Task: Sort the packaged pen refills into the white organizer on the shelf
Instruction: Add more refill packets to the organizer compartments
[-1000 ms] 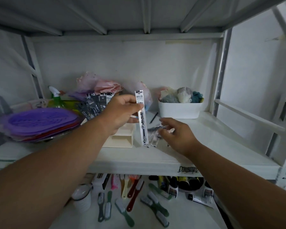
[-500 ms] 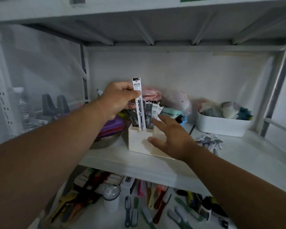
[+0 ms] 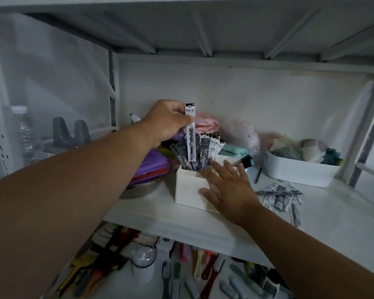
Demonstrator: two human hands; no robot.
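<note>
A steel bowl [image 3: 138, 189] with purple lids [image 3: 151, 164] sits to my left. A white bin [image 3: 298, 172] of cloths stands right. Brushes [image 3: 175, 279] lie below.

Dim white metal shelving [image 3: 164, 221] — ribbed shelf underside [image 3: 203, 29] overhead, plain back wall [image 3: 268, 100].

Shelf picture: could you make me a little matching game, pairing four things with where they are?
Things:
1. refill
2. organizer
3. loose refills
4. white tub

Places:
A. far right, full of cloths
B. under the right hand
C. flat on the shelf
D. pinched in the left hand

Pairs: 1-D, 2-B, 3-C, 4-A
</note>
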